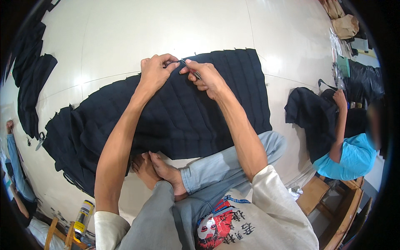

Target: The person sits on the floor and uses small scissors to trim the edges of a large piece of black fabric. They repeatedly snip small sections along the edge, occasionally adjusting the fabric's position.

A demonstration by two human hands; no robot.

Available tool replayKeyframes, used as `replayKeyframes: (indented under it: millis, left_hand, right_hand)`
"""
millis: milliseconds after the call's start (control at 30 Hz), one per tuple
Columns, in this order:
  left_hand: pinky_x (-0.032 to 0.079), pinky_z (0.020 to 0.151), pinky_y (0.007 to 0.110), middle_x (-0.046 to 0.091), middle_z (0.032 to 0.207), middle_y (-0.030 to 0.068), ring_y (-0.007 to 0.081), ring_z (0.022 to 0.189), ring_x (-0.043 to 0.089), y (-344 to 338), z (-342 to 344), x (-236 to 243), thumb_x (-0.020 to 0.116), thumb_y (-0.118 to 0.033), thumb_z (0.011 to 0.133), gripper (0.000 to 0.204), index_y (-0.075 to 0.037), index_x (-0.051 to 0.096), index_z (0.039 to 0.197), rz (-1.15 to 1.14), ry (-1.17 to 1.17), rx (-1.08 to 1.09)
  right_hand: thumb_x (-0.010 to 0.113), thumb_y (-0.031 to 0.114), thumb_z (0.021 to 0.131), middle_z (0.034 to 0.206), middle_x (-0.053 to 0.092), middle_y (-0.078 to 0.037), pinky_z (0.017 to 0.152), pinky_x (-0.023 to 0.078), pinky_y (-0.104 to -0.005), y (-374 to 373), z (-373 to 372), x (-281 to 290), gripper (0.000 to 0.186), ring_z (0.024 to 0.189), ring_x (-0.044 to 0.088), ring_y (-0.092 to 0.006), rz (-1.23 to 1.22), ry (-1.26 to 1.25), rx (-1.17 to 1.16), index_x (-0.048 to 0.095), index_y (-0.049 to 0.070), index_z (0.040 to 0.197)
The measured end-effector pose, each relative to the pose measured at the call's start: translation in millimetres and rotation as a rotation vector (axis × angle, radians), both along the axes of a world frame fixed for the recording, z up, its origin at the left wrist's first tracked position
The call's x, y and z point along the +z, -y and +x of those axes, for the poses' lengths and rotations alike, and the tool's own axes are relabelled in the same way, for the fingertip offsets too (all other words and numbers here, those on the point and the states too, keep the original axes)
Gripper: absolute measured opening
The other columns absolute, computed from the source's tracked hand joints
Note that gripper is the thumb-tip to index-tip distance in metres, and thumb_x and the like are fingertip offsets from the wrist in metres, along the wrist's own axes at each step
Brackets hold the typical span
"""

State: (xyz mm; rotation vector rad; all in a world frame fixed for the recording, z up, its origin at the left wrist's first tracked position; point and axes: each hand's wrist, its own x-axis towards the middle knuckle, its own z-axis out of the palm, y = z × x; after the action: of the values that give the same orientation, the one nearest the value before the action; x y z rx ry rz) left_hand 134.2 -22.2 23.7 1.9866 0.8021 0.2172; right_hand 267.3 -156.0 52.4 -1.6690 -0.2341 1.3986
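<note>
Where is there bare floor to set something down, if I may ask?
The glossy pale floor is widely bare beyond the dark pleated cloth; a narrower strip divides its right end from the crumpled black cloth. The pleated cloth's far edge is crowded by the left hand and right hand.

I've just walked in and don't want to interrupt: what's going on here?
A dark pleated cloth lies spread on the pale floor. The person's left hand pinches its far edge, and the right hand holds a small metal tool close to that spot. Whether the tool is cutting anything is too small to tell. Off to the right, another person in a turquoise top has a second dark cloth in front of them.
</note>
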Motion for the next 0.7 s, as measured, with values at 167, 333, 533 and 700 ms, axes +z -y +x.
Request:
replayKeyframes:
  millis: [167,333,533,700]
  left_hand:
    - [0.051,0.072,0.036,0.068,0.084,0.0145,0.0214,0.078,0.063,2,-2,-3,0.076,-0.028,0.088,0.028,-0.007,0.076,0.106,0.06,-0.008,0.023]
    - [0.05,0.07,0.036,0.069,0.084,0.0145,0.0211,0.078,0.063,1,-2,-4,0.075,-0.026,0.088,0.027,-0.006,0.077,0.106,0.044,0.017,0.022]
    - [0.049,0.072,0.035,0.07,0.086,0.0149,0.0215,0.078,0.063,0,-4,-4,0.076,-0.025,0.087,0.026,-0.005,0.077,0.104,0.013,0.042,0.017]
    - [0.049,0.072,0.035,0.071,0.087,0.0154,0.0223,0.078,0.063,0,-5,-1,0.075,-0.024,0.087,0.025,-0.005,0.077,0.103,0.021,0.045,0.006]
  right_hand:
    - [0.055,0.037,0.1,0.059,0.049,0.004,0.036,0.016,-0.019,0,2,-2,0.041,0.041,0.027,0.0003,-0.016,-0.015,0.002,0.069,0.001,0.091]
    - [0.056,0.038,0.099,0.059,0.048,0.005,0.036,0.016,-0.019,-4,3,0,0.042,0.041,0.026,0.0001,-0.045,0.004,0.024,0.07,0.0,0.09]
    - [0.059,0.039,0.097,0.057,0.046,0.005,0.036,0.015,-0.0196,-11,6,3,0.04,0.041,0.026,-0.0006,-0.049,0.033,0.067,0.07,0.002,0.087]
    - [0.061,0.038,0.095,0.056,0.044,0.006,0.037,0.015,-0.0208,-11,7,-3,0.037,0.042,0.026,-0.0012,-0.051,0.073,0.091,0.067,0.005,0.081]
